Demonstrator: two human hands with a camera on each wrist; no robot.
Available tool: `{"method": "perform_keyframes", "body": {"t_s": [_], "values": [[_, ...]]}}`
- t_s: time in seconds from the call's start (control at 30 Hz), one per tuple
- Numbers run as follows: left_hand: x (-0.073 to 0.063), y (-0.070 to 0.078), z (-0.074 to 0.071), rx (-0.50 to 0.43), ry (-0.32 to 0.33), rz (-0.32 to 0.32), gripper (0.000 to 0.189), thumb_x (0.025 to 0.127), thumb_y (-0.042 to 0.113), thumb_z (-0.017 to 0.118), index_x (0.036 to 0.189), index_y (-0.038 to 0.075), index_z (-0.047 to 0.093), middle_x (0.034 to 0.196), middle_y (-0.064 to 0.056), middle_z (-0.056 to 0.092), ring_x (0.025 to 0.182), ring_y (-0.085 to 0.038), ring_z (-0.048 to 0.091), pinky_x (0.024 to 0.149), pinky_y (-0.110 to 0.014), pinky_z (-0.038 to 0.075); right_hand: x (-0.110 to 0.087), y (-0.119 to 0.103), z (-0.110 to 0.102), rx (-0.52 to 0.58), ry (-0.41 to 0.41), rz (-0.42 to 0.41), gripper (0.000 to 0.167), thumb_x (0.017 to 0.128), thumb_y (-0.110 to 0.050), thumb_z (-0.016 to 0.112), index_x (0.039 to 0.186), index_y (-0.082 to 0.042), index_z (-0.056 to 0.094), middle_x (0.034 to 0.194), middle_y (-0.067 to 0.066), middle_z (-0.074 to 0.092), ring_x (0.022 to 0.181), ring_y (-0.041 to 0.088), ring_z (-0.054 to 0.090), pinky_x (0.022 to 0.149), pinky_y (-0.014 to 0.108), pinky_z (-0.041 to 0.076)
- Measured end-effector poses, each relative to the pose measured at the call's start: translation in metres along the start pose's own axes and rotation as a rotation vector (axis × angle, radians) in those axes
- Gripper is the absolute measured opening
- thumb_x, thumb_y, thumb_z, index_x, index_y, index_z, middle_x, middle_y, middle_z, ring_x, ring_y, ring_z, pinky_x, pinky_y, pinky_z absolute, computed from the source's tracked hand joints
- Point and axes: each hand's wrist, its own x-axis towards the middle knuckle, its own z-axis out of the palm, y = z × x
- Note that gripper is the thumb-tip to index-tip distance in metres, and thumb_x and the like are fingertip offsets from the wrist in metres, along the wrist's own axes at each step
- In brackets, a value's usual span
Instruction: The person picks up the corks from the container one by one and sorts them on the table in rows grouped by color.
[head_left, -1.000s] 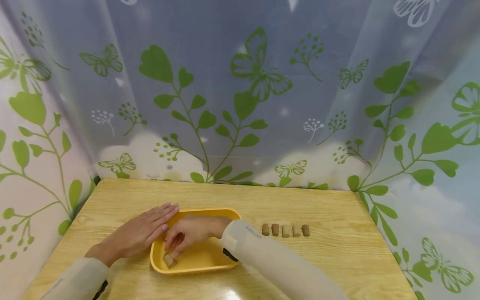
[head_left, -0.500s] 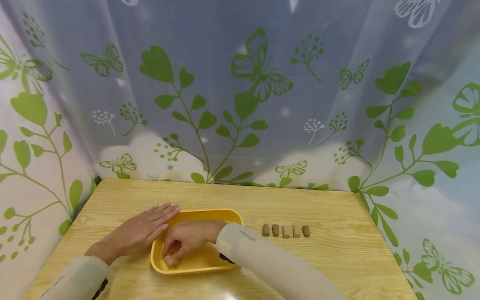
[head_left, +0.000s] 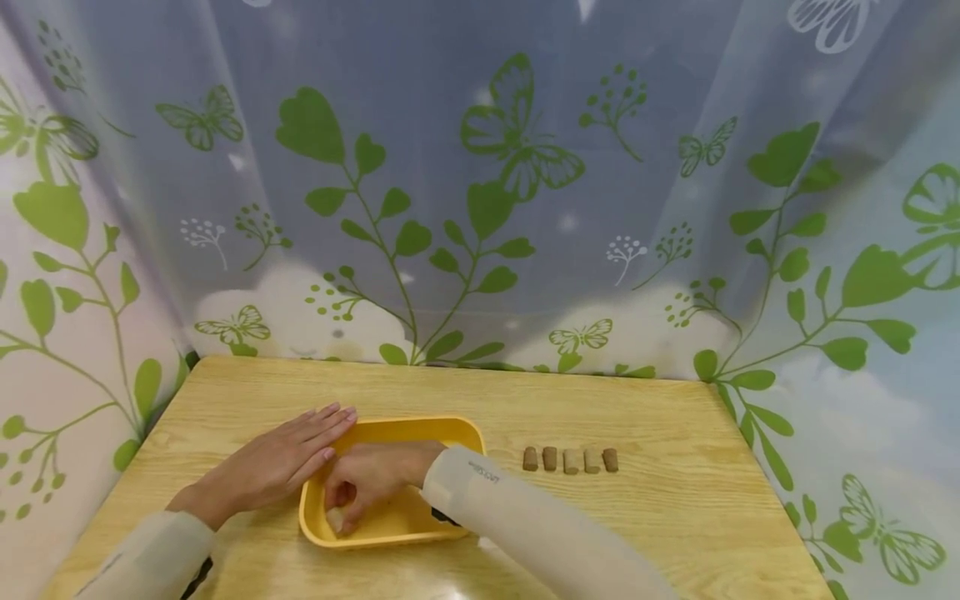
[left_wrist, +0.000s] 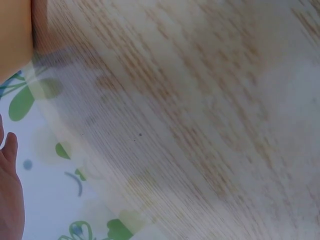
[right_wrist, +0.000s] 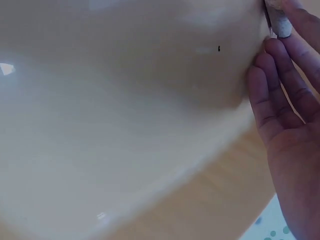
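Observation:
My left hand lies with its fingers straight along the left rim of a yellow plastic tray. In the left wrist view, part of that hand shows at the left edge. My right hand reaches down into the tray's near left corner. Its thumb and forefinger pinch a small tan cork-like cylinder, largely covered by the fingertips in the head view. The right wrist view shows the cylinder's pale rounded end between the thumb and fingers, close to the tray wall.
Right of the tray, several similar cylinders stand in a row, such as a tan one and a darker brown one. All of this is on a wood-grain table. A patterned curtain hangs behind and along both sides.
My right hand has moved slightly left and down in the tray, and its thumb and forefinger have closed on the cylinder there. The left hand and the row have stayed put.

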Motion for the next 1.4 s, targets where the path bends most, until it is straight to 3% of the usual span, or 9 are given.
{"method": "perform_keyframes", "body": {"t_s": [0.43, 0.63, 0.9, 1.4], "values": [[0.001, 0.002, -0.006, -0.009, -0.002, -0.006, 0.054, 0.118, 0.025, 0.05, 0.17, 0.015, 0.041, 0.174, -0.007, 0.043, 0.158, -0.036, 0.045, 0.13, -0.01, -0.002, -0.02, 0.0, -0.012, 0.069, 0.049, 0.033, 0.032, 0.096, -0.033, 0.088, 0.121, -0.014, 0.083, 0.105, -0.013, 0.076, 0.094, -0.003, 0.065, 0.084, 0.005, 0.048], [0.0, 0.004, -0.005, -0.029, -0.036, -0.042, 0.054, 0.119, 0.028, 0.047, 0.171, 0.017, 0.038, 0.176, -0.006, 0.04, 0.159, -0.036, 0.043, 0.127, -0.007, -0.005, -0.038, 0.001, -0.018, 0.104, 0.108, 0.034, 0.036, 0.097, -0.032, 0.086, 0.125, -0.011, 0.081, 0.113, -0.01, 0.077, 0.099, -0.003, 0.067, 0.088, 0.005, 0.049], [0.001, 0.004, -0.003, -0.035, -0.029, -0.045, 0.054, 0.12, 0.029, 0.045, 0.172, 0.018, 0.037, 0.175, -0.007, 0.042, 0.158, -0.037, 0.044, 0.126, -0.006, -0.006, -0.068, 0.006, -0.025, 0.122, 0.228, 0.056, 0.037, 0.099, -0.04, 0.083, 0.127, -0.016, 0.08, 0.119, -0.011, 0.076, 0.105, -0.001, 0.068, 0.092, 0.008, 0.051], [0.002, 0.008, -0.004, -0.026, -0.047, -0.062, 0.054, 0.12, 0.03, 0.045, 0.172, 0.017, 0.038, 0.176, -0.005, 0.039, 0.16, -0.035, 0.042, 0.125, -0.006, -0.007, -0.112, 0.012, -0.017, 0.124, 0.33, 0.102, 0.04, 0.102, -0.045, 0.079, 0.131, -0.017, 0.079, 0.122, -0.003, 0.075, 0.111, 0.015, 0.072, 0.098, 0.024, 0.059]]}}
